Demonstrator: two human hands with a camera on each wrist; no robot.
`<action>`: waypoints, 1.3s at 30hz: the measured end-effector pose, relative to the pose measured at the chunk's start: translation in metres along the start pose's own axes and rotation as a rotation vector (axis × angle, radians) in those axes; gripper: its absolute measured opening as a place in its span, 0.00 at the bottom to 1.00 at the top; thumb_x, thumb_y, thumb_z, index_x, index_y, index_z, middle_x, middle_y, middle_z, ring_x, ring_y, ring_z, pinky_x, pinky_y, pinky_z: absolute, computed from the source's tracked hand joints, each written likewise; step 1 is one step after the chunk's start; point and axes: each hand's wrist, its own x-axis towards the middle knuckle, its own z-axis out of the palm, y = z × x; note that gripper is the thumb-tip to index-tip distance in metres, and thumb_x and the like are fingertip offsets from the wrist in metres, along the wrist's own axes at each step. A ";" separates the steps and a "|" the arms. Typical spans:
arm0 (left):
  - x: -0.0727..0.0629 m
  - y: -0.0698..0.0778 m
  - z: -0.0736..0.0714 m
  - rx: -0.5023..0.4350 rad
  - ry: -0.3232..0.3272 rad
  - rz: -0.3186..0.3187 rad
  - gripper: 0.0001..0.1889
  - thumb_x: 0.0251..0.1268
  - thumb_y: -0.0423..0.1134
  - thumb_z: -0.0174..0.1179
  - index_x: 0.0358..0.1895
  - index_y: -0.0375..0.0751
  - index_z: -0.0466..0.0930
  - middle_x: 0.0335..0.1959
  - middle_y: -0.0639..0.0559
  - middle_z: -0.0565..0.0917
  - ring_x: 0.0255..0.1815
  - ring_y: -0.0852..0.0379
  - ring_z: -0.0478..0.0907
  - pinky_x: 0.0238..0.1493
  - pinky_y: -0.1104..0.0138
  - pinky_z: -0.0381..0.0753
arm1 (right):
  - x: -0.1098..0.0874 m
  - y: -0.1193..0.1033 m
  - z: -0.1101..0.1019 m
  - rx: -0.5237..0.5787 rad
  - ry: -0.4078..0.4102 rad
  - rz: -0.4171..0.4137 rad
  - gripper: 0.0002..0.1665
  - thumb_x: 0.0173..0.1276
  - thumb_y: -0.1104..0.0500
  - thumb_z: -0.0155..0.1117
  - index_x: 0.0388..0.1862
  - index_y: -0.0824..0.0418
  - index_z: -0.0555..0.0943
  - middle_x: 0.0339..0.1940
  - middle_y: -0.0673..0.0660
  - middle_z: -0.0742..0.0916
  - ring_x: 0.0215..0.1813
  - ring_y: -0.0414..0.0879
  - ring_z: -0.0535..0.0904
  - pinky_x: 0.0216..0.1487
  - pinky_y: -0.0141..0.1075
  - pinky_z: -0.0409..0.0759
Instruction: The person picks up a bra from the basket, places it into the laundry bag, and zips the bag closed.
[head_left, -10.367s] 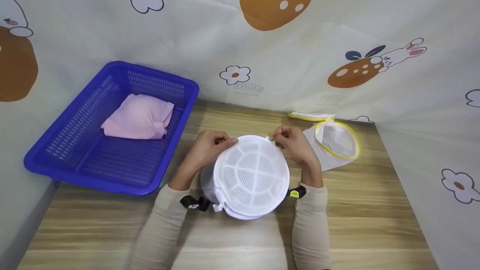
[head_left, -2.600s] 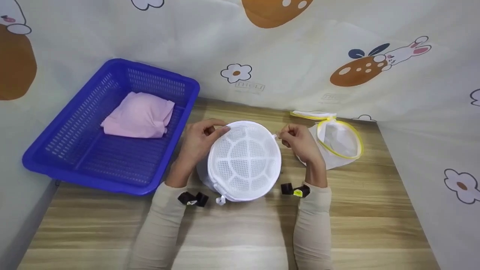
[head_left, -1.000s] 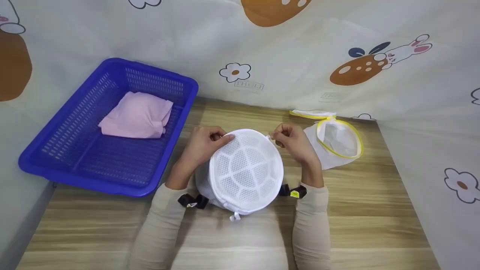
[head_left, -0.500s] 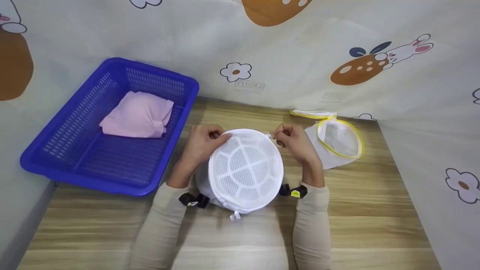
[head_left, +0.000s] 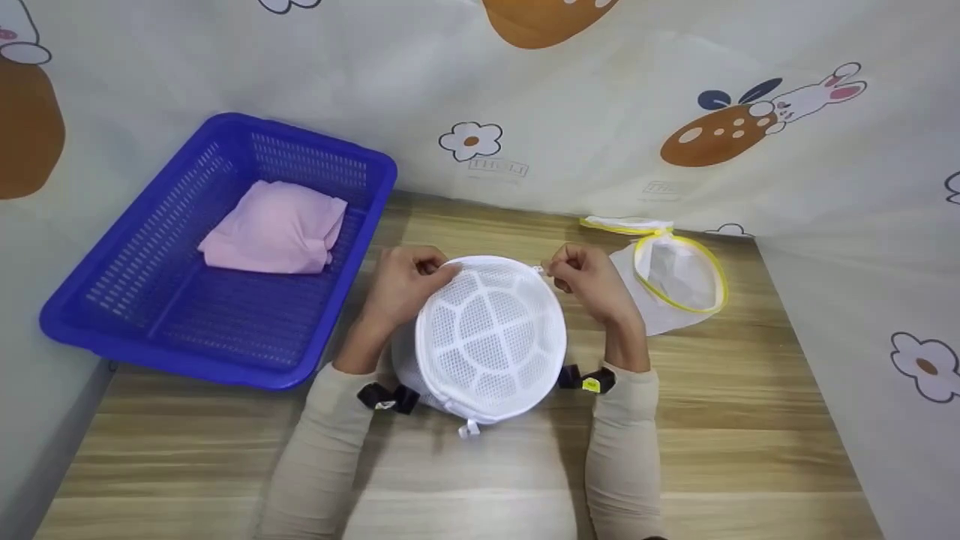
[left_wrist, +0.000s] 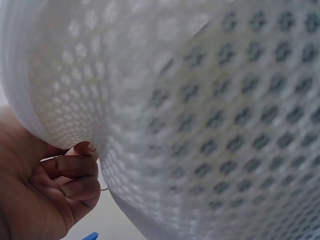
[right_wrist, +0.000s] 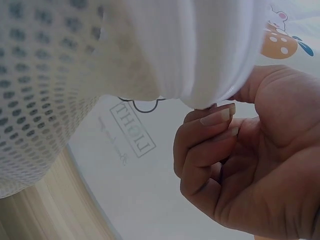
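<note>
While two beige sleeves (head_left: 315, 450) reach in from the near edge, a white mesh bag (head_left: 491, 337) sits between the hands over the wooden table (head_left: 735, 450), its round top upward and its side showing on the left; its base is hidden. A small white tab (head_left: 469, 429) hangs from the near rim. At the rim's far left, the left hand (head_left: 399, 291) pinches the edge, thumb above the mesh, other fingers curled below. At the far right, the right hand (head_left: 594, 286) has thumb and fingers pressed together on what looks like the zip pull (head_left: 539, 270), mostly hidden in the grip. The step in hand seems to be working the zip round the rim; a further pull would call for a firm left pinch and a path along the curve. Farther off, a blue basket (head_left: 180, 364) at left holds a folded pink cloth (head_left: 274, 229), and a yellow-edged bag (head_left: 656, 324) lies beyond the right hand, before a patterned sheet (head_left: 570, 112).
</note>
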 end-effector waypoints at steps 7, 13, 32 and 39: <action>0.001 -0.001 0.001 -0.014 0.006 0.012 0.07 0.53 0.33 0.68 0.21 0.36 0.84 0.17 0.54 0.78 0.19 0.61 0.70 0.23 0.71 0.67 | 0.001 0.003 -0.002 0.001 0.005 0.017 0.10 0.65 0.74 0.52 0.23 0.67 0.73 0.21 0.62 0.71 0.23 0.47 0.63 0.25 0.31 0.63; 0.001 -0.001 -0.001 -0.013 0.013 -0.002 0.07 0.53 0.33 0.68 0.22 0.35 0.84 0.17 0.53 0.78 0.19 0.60 0.70 0.24 0.71 0.68 | 0.009 0.021 -0.006 -0.007 0.007 0.023 0.10 0.66 0.72 0.53 0.24 0.67 0.73 0.20 0.60 0.71 0.23 0.48 0.63 0.25 0.32 0.64; 0.002 -0.001 -0.005 0.000 0.041 0.016 0.07 0.52 0.33 0.69 0.22 0.34 0.83 0.16 0.53 0.77 0.19 0.60 0.70 0.23 0.71 0.67 | 0.008 0.023 -0.007 -0.005 0.019 -0.001 0.10 0.63 0.71 0.55 0.22 0.71 0.70 0.17 0.55 0.70 0.21 0.43 0.64 0.25 0.30 0.63; 0.002 -0.003 -0.003 0.001 0.049 0.021 0.07 0.52 0.32 0.69 0.22 0.34 0.84 0.16 0.52 0.78 0.19 0.61 0.70 0.23 0.72 0.68 | 0.008 0.023 -0.007 -0.013 0.033 0.020 0.11 0.64 0.70 0.57 0.21 0.66 0.72 0.19 0.56 0.71 0.22 0.44 0.65 0.25 0.31 0.65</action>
